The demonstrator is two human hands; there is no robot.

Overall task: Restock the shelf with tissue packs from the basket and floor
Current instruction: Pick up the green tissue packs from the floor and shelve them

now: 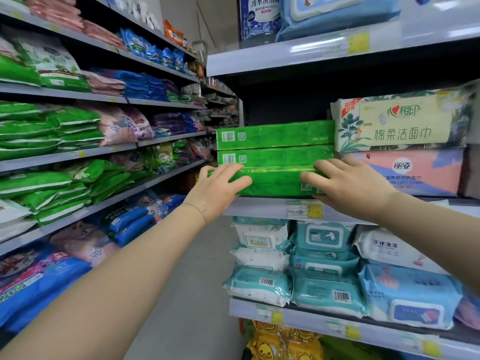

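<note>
Three green tissue packs lie stacked on the middle shelf (262, 209) to my right. The bottom green pack (275, 181) sticks out a little past the shelf's front edge. My left hand (220, 188) grips its left end, fingers curled over the top and thumb on the front face. My right hand (350, 185) grips its right end the same way. Above it sit the middle green pack (272, 155) and the top green pack (275, 135), both pushed further back. The basket and the floor stock are out of view.
Right of the stack are a cream face-towel pack (400, 123) over a pink towel pack (415, 172). Wet-wipe packs (324, 268) fill the shelf below, yellow duck packs (280, 344) lower still. Across the grey aisle floor (192, 281), the left shelving (78, 154) holds green, pink and blue bags.
</note>
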